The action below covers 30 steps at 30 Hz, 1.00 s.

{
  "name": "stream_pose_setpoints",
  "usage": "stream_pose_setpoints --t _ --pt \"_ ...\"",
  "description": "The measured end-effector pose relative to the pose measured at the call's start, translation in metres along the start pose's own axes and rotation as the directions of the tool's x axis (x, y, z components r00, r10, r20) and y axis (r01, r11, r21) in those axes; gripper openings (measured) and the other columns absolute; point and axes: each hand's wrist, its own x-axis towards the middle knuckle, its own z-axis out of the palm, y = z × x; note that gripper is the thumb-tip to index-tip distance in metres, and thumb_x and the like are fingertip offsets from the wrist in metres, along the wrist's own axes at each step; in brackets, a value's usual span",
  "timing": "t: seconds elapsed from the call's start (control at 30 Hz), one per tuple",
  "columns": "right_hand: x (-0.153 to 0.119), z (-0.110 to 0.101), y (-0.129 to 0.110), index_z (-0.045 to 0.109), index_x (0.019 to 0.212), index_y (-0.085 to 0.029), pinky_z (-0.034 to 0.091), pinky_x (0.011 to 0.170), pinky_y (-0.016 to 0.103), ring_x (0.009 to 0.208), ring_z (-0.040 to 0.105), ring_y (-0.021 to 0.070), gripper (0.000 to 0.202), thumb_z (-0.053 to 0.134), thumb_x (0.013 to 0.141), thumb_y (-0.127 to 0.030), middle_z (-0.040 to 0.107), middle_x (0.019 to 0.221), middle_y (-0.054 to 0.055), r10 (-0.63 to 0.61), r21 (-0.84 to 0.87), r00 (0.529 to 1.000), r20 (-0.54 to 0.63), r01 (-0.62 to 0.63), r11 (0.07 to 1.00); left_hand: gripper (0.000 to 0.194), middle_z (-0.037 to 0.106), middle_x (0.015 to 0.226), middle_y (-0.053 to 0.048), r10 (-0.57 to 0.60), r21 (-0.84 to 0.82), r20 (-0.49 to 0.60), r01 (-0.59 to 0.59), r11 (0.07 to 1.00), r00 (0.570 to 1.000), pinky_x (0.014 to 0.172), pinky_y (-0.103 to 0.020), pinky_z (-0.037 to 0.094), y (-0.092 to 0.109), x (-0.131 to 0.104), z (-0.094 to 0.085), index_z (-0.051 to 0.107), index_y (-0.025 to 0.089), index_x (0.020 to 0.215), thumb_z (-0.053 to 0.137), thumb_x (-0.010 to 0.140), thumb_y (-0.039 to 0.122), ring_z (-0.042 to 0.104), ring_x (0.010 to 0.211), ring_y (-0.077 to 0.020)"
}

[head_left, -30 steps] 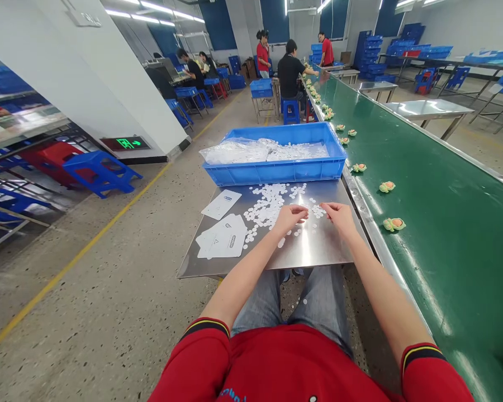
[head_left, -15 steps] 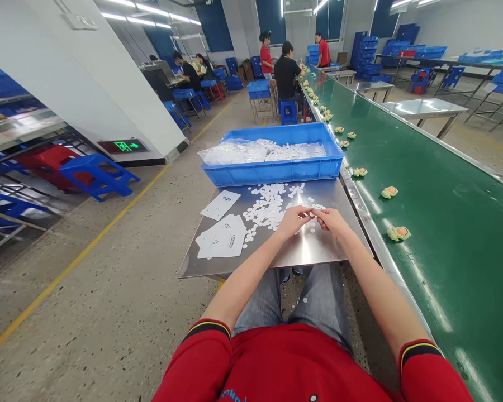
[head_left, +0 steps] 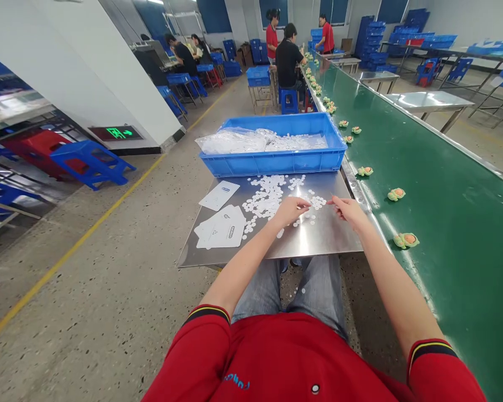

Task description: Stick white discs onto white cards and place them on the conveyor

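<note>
Discs [head_left: 268, 196] lie on the surface [head_left: 324, 240] near the left hand [head_left: 291, 211] and right hand [head_left: 352, 212]. Both curl; whether either holds anything cannot be determined. A bag [head_left: 235, 142] hides part of the bin [head_left: 276, 163].

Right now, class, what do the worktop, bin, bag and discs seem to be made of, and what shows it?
Worktop: metal, perhaps steel, with a satin sheen; streaky glare suggests it.
Bin: probably smooth blue plastic, by its ribbed wall.
Bag: probably clear plastic film, crinkled and glinting.
Discs: flat, plain white; paper or plastic, too small to tell.
</note>
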Motion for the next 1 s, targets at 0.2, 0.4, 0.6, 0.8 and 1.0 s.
stream_pose_setpoints --t 0.2,0.4,0.6,0.8,1.0 --pt "-0.002 0.011 0.017 0.074 0.092 -0.015 0.058 0.062 0.021 0.07 0.068 0.0121 0.011 0.073 0.081 -0.016 0.076 0.084 0.008 0.008 0.009 0.999 0.046 -0.009 1.0 0.023 0.075 0.127 -0.007 0.069 0.107 -0.013 -0.067 0.992 0.998 0.111 -0.04 0.049 -0.012 -0.01 -0.003 0.082 0.023 0.099 0.065 0.083 0.017 0.065 0.125 -0.0277" --pt "-0.006 0.03 0.003 0.072 0.11 -0.014 0.062 0.07 0.024 0.084 0.076 0.0166 0.027 0.073 0.083 -0.011 0.079 0.09 0.009 -0.031 0.046 0.996 0.087 0.027 0.999 0.031 0.078 0.116 -0.009 0.068 -0.063 -0.034 -0.07 0.996 0.997 0.087 -0.031 0.058 0.011 -0.013 0.008 0.079 0.02 0.115 0.062 0.094 0.036 0.072 0.096 -0.021" --pt "-0.008 0.029 -0.005 0.072 0.11 -0.014 0.062 0.071 0.023 0.087 0.077 0.0163 0.022 0.068 0.088 -0.014 0.08 0.101 0.011 -0.117 0.044 0.991 0.059 0.115 0.992 0.024 0.081 0.109 -0.004 0.108 0.038 -0.265 -0.102 0.994 0.958 0.091 -0.031 0.055 0.013 -0.01 0.012 0.083 0.027 0.103 0.06 0.097 0.031 0.072 0.101 -0.0216" --pt "-0.01 0.025 0.012 0.075 0.09 -0.013 0.053 0.054 0.02 0.065 0.071 0.0131 0.011 0.065 0.086 -0.013 0.078 0.081 0.008 -0.102 -0.141 0.994 -0.028 0.097 0.985 0.016 0.081 0.088 -0.002 -0.038 0.267 -0.154 0.078 0.961 0.987 0.074 -0.03 0.049 -0.005 -0.013 0.006 0.083 0.026 0.081 0.075 0.088 0.038 0.069 0.081 -0.0205" --pt "-0.016 0.029 0.017 0.077 0.099 -0.014 0.05 0.054 0.021 0.062 0.067 0.0123 0.023 0.07 0.083 -0.03 0.078 0.084 0.008 -0.135 -0.201 0.991 0.02 0.137 0.97 0.013 0.08 0.109 -0.003 0.053 0.348 -0.067 -0.026 0.937 0.996 0.092 -0.032 0.049 -0.008 -0.021 0.011 0.083 0.025 0.085 0.071 0.09 0.028 0.068 0.104 -0.0245"
